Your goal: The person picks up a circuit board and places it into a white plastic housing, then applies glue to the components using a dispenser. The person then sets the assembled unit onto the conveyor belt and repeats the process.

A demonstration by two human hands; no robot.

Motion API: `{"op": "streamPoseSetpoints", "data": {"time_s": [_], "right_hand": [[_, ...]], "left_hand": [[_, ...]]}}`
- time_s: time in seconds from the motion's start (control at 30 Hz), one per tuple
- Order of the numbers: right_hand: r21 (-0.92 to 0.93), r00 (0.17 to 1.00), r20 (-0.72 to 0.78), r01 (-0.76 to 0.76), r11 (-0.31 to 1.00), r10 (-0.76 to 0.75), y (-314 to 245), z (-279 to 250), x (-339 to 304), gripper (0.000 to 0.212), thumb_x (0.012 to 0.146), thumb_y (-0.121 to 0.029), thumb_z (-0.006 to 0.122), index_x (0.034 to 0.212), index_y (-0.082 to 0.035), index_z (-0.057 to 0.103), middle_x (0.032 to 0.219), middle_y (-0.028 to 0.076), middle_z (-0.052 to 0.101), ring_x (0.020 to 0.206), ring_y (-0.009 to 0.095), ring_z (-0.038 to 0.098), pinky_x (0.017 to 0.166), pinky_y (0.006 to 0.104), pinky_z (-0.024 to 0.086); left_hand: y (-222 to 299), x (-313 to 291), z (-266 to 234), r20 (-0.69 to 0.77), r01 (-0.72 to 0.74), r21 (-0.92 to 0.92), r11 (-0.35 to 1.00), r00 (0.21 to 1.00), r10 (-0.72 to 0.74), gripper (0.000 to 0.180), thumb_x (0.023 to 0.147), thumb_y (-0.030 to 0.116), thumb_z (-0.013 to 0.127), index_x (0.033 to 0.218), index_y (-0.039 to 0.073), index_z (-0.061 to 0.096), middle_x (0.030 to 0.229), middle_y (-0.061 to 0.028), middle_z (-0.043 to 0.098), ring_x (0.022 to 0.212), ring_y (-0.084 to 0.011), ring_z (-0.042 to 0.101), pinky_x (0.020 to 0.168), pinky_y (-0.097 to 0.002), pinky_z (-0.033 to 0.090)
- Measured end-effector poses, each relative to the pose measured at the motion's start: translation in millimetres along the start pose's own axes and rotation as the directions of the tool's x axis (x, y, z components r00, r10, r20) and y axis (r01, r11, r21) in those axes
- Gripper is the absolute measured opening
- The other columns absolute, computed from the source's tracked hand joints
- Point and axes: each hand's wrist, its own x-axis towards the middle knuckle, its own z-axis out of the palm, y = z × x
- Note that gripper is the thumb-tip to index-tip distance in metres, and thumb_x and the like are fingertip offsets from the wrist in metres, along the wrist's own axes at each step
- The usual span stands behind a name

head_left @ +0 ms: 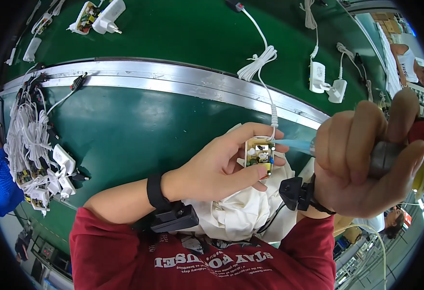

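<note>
My left hand (217,164) holds an open power adapter (259,157), its circuit board facing up in a white half-shell. The thumb presses the board's lower edge, and the fingers lie behind and beside the shell. From the adapter's top a white cable (274,113) runs to a tied coil (258,64). My right hand (362,150), raised close to the camera, is closed around a dispenser-like tool with a tapered light-blue nozzle (294,145). The nozzle's tip is at the board's upper right; whether it touches I cannot tell. Fingers hide most of the tool's body.
A metal rail (173,82) crosses the green bench (134,121). Adapters with bundled white cables (28,130) are piled at left. Beyond the rail lie an opened adapter (84,19) and closed white adapters (318,77). White cloth (236,212) covers my lap. Other people sit at both sides.
</note>
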Motion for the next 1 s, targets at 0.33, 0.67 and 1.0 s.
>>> {"op": "streamPoseSetpoints", "data": {"time_s": [0.33,0.67,1.0], "right_hand": [[-0.220,1.000,0.020,-0.009,0.975,0.013,-6,2,8,0.028,0.098,-0.038,0.041,0.100,-0.010,0.037,0.052,-0.002,0.040,0.037,0.006,0.032,0.037,0.0201,0.026],[-0.298,0.992,-0.037,-0.124,0.946,0.118,-15,18,1,0.032,0.096,-0.043,0.044,0.102,-0.012,0.037,0.049,-0.003,0.041,0.033,0.005,0.034,0.033,0.0180,0.029],[-0.292,0.987,-0.069,-0.162,0.943,0.148,-23,28,-1,0.032,0.095,-0.042,0.047,0.101,-0.013,0.035,0.049,-0.003,0.042,0.034,0.006,0.037,0.032,0.0186,0.031]], "left_hand": [[0,0,-1,0.038,-0.003,-0.054,0.999,0.999,0.005,0.050,0.090,-0.003,0.049,0.136,0.002,0.030,0.136,-0.0145,0.039,0.122,-0.0232,0.048,0.085,-0.0359,0.056],[13,4,-5,-0.112,-0.095,-0.045,0.995,0.990,0.089,0.046,0.091,0.004,0.046,0.136,0.003,0.032,0.126,-0.0173,0.051,0.113,-0.0245,0.056,0.076,-0.0342,0.059],[17,4,-2,-0.079,-0.102,-0.069,0.992,0.992,0.096,0.048,0.092,0.008,0.045,0.138,0.003,0.030,0.129,-0.0184,0.048,0.116,-0.0268,0.053,0.078,-0.0363,0.058]]}}
